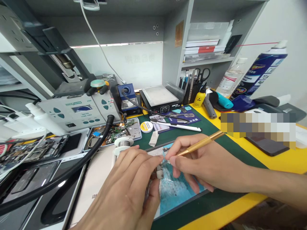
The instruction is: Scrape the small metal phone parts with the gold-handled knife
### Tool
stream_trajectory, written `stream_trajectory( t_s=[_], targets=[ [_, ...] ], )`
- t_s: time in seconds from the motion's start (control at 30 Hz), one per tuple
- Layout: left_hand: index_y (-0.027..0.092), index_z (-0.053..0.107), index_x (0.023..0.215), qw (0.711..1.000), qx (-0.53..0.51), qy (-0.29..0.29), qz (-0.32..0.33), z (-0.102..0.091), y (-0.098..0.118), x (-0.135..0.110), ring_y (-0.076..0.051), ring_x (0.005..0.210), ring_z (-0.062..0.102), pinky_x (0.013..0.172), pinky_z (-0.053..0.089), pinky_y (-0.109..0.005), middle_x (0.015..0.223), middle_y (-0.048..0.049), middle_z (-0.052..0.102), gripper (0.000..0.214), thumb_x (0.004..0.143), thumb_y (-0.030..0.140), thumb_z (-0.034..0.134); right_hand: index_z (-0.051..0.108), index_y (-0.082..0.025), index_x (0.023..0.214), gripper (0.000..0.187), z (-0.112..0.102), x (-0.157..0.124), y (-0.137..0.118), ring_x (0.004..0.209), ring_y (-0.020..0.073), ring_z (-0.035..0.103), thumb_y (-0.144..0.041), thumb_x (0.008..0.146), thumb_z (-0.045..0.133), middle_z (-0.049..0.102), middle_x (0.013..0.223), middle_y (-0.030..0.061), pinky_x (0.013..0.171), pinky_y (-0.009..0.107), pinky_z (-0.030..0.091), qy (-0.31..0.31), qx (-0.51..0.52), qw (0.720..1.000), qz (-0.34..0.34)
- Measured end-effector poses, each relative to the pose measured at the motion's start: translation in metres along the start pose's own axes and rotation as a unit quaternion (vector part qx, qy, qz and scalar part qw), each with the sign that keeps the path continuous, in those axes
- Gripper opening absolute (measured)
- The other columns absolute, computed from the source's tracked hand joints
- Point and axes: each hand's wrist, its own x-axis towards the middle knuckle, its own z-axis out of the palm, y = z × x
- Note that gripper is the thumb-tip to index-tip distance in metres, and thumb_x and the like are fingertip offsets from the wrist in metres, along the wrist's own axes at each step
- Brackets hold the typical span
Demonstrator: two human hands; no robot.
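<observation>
My right hand (206,163) is closed in a pen grip round a slim gold-handled tool (201,142). Its thin dark tip points down and left, close to my left fingertips. With thumb and fingers, my left hand (134,182) pinches a small grey-white part (159,172), mostly hidden by the fingers. Both hands are over a mat with a blue sea picture (177,198), which lies on the green work mat (211,204). Just behind my left fingers stands a white spool of wire (123,143).
A white soldering iron (182,127) lies behind my right hand. The black hose (79,169) crosses the left side over a tablet and phone parts. A grey rework station (81,108), a hot plate (160,99) and a tray of circuit boards (134,127) stand behind. Bottles are at right.
</observation>
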Motion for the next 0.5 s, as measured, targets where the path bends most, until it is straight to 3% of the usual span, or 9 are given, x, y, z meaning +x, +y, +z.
stream_trajectory(
  t_s=[0.5],
  targets=[
    [0.016,0.049,0.134,1.0,-0.013,0.002,-0.005,0.0017,-0.0008,-0.0022,-0.019,0.116,0.05,0.117,0.037,-0.04,0.116,-0.0056,0.059,0.041,0.093,0.013,0.056,0.063,-0.017,0.088,0.005,0.0016,-0.0006,-0.0005,0.039,0.0023,0.057,-0.012,0.088,0.064,0.07,0.07,-0.0049,0.032,0.007,0.038,-0.015,0.016,1.0,0.0]
  ],
)
